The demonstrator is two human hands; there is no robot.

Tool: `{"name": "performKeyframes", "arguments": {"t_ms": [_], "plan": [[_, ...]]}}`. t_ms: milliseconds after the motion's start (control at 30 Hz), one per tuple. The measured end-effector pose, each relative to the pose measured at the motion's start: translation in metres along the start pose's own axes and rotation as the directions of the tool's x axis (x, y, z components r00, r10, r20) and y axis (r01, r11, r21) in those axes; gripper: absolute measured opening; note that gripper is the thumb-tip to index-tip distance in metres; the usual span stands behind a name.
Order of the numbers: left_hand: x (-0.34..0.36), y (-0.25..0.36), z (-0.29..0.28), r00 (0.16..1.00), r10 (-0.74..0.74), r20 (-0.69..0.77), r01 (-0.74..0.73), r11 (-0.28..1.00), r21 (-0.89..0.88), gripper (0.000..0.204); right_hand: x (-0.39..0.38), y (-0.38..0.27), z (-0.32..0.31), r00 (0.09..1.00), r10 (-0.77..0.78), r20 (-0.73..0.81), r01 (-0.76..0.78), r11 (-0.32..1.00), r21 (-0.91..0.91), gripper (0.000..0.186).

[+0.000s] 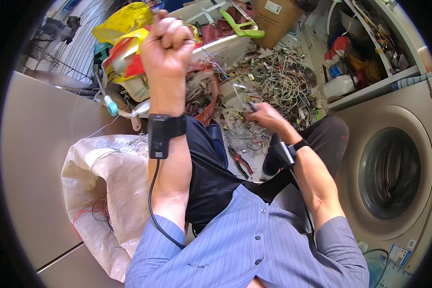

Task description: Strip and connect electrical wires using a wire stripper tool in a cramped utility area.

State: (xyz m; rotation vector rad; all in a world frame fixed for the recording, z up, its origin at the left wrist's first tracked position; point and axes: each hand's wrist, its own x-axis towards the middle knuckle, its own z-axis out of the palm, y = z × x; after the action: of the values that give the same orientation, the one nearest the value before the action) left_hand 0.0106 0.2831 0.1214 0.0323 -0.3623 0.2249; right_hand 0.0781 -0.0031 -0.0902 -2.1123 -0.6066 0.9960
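My left hand [167, 41] curls closed, contents hidden. My right hand [266, 116] pinches a small dark object [250, 107] near tangled wires [293, 84].

Washing machine [391, 172] at right; cardboard box [276, 20] beside green handle [248, 33].

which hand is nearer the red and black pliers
Right. In the picture, the right hand is above and right of the pliers; the left hand is much higher, to their left.
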Motion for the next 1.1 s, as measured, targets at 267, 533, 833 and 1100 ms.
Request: {"name": "performKeyframes", "arguments": {"t_ms": [267,533,833,1100], "plan": [[-0.021,-0.002,-0.01,0.885,0.401,-0.238,0.11,0.317,0.942,0.014,-0.033,-0.083,-0.082,0.96,-0.154,-0.235,0.213,0.944,0.252,0.017],[-0.028,-0.105,-0.008,0.929,-0.314,-0.195,0.285,0.275,0.918,0.036,-0.086,-0.171,-0.106,0.892,-0.327,-0.311,0.442,0.774,0.454,0.016],[-0.037,-0.14,-0.002,0.816,-0.286,-0.503,0.538,0.055,0.841,0.025,-0.088,-0.165,-0.106,0.844,-0.339,-0.415,0.49,0.802,0.342,0.015],[-0.027,-0.139,-0.019,0.851,-0.18,-0.493,0.524,0.233,0.819,0.017,-0.078,-0.105,-0.131,0.734,-0.367,-0.571,0.458,0.889,0.018,0.031]]}}
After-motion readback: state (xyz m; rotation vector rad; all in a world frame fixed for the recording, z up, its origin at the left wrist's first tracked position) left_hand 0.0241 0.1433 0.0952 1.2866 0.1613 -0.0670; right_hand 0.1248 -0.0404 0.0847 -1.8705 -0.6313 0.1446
